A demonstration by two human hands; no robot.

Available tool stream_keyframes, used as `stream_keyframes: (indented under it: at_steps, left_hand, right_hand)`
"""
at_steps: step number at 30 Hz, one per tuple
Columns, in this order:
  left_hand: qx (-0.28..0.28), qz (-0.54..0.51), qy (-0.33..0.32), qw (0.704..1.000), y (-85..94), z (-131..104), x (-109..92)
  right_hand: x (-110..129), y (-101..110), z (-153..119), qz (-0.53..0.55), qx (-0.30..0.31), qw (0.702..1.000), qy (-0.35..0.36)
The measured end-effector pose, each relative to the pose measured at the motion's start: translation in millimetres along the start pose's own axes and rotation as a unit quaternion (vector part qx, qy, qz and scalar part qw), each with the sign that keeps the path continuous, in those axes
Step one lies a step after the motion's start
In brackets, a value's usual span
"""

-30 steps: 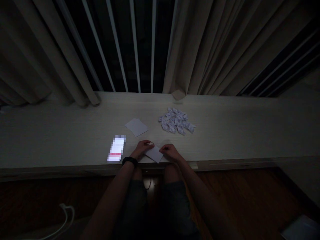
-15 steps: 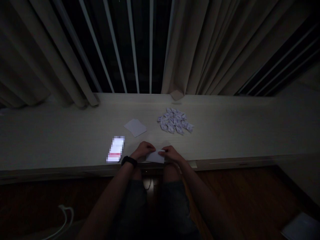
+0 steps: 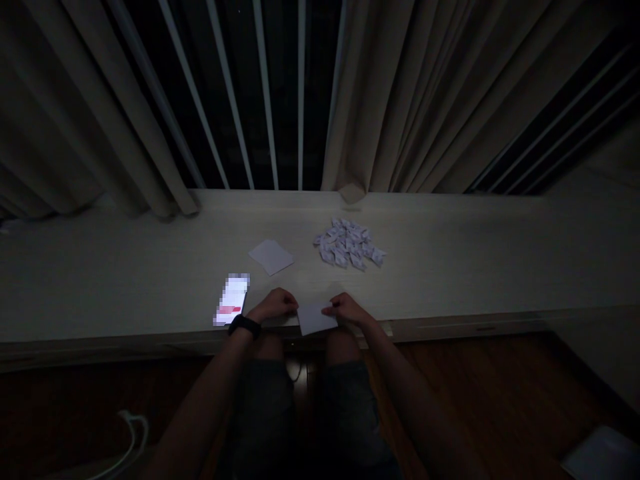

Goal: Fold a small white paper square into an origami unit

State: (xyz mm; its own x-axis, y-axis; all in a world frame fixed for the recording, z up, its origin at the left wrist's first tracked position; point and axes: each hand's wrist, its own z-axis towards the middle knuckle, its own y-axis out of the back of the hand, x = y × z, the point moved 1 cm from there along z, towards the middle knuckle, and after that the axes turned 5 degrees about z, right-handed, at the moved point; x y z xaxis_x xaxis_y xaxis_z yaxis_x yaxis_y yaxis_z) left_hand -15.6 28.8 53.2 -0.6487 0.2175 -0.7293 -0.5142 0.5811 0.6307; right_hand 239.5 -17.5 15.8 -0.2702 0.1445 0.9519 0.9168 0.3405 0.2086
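Note:
A white sheet of paper (image 3: 317, 319) is held out at the front edge of the ledge, its face turned up toward me. My right hand (image 3: 345, 309) pinches it near the upper right corner, thumb on top. At its upper left corner are the closed fingertips of my left hand (image 3: 277, 305), which wears a black wristband. Beyond my hands lies a heap of small folded paper pieces (image 3: 349, 243). To its left, several plain paper sheets (image 3: 271, 257) lie loosely stacked.
A lit phone (image 3: 232, 299) lies on the pale ledge (image 3: 450, 267), left of my left wrist. Curtains (image 3: 390, 100) and window bars (image 3: 267, 100) stand behind. A white cable (image 3: 133, 427) is at lower left, and a pale flat object (image 3: 603, 453) at lower right.
My left hand has moved left, from over the paper to its left corner. The paper has turned and shifted slightly right, showing more of its face. My right hand keeps its pinch.

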Motion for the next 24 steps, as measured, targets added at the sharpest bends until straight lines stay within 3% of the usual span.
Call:
stream_keyframes:
  at_steps: [4,7,11,15,18,21,24]
  left_hand:
    - [-0.057,-0.041,0.011,0.997,-1.4,-5,3]
    - [-0.063,-0.118,-0.004,0.991,-12.7,-3,-4]
    - [-0.115,-0.119,0.014,0.986,-25.1,1,-10]
    - [-0.193,-0.222,0.07,0.953,-28.9,-2,-8]
    - [-0.232,-0.306,0.08,0.92,-35.5,-7,-7]
    - [-0.229,-0.393,0.078,0.887,-46.9,-12,-9]
    - [-0.174,-0.436,0.079,0.879,-54.9,-13,-11]
  right_hand:
    - [-6,9,-2,0.022,-0.043,0.999,-0.014]
    - [-2,6,-3,0.047,-0.033,0.998,-0.009]
    - [7,1,-6,0.077,-0.024,0.997,0.001]
    - [6,-2,-10,0.067,-0.039,0.997,0.02]
    - [4,-10,-7,0.107,-0.101,0.988,0.039]
    - [5,-22,0,0.171,-0.156,0.972,0.02]
    - [6,-29,7,0.2,-0.203,0.958,0.019]
